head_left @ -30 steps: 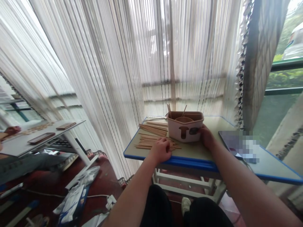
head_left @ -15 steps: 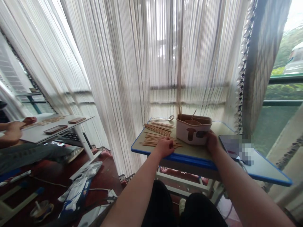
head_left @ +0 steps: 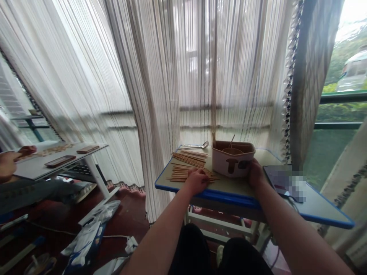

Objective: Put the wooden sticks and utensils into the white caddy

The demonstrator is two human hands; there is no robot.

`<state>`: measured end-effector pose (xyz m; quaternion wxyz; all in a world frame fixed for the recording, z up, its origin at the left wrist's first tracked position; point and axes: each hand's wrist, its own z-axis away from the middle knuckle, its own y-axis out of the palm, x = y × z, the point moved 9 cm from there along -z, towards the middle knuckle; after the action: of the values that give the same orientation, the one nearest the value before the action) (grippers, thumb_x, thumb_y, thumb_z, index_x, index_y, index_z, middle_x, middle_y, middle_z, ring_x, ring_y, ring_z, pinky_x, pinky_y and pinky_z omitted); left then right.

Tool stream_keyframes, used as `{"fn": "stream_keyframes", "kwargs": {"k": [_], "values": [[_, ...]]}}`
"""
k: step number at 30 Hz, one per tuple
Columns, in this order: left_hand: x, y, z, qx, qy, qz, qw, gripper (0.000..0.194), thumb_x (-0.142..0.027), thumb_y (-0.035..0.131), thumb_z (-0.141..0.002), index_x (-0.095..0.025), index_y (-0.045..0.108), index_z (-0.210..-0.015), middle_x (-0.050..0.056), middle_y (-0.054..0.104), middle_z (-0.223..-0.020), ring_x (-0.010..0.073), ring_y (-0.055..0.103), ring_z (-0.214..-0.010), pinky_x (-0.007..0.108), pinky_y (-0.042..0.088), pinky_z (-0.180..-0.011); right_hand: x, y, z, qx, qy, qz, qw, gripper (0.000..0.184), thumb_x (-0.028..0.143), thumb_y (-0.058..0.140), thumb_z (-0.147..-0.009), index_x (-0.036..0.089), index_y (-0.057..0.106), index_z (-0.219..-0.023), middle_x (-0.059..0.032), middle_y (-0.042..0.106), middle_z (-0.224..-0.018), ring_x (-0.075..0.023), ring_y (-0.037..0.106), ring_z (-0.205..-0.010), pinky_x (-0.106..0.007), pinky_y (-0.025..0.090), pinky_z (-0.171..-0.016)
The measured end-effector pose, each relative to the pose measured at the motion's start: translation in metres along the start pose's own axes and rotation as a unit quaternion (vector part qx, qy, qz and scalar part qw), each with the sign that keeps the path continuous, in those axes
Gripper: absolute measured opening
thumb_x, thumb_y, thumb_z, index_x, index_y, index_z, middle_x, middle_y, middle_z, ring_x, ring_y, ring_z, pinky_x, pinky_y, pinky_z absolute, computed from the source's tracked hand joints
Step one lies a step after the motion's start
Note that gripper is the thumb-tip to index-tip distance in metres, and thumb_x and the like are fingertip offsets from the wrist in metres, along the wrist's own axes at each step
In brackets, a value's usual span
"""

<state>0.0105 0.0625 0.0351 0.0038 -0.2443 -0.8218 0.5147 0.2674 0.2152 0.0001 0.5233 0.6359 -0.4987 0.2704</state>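
Observation:
On the desk in front of me lie loose wooden chopsticks in rough rows, and a second bunch of chopsticks is just behind them. My left hand rests on the right end of the near bunch, its fingers curled onto the sticks; how many it grips is hidden. A light box with brown patches stands upright to the right, with a round rim and a few sticks showing inside. Against its right side is my right hand, fingers bent around the wall and partly hidden. Behind the chopsticks lies a slotted metal ladle.
A phone or tablet, partly blurred, lies on the right of the blue-edged desk. At left, another person's hand is over a white table with small pieces and trays. Bags and a cable are on the floor.
My left hand stays at the chopsticks with its fingers shifted slightly. The right hand keeps to the box. The curtain at left has swung, and the view has moved a little.

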Motion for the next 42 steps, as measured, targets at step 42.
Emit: {"fn": "stream_keyframes", "kwargs": {"k": [42], "values": [[0.0026, 0.0066, -0.0051, 0.017, -0.018, -0.02, 1.0, 0.021, -0.039, 0.055, -0.084, -0.031, 0.073, -0.091, 0.003, 0.064, -0.097, 0.0214, 0.048, -0.1, 0.038, 0.03, -0.093, 0.0029, 0.0075, 0.0004, -0.002, -0.016, 0.017, 1.0, 0.021, 0.025, 0.056, -0.054, 0.021, 0.061, -0.074, 0.0014, 0.06, -0.066, -0.015, 0.051, -0.062, -0.026, 0.04, -0.051]]}}
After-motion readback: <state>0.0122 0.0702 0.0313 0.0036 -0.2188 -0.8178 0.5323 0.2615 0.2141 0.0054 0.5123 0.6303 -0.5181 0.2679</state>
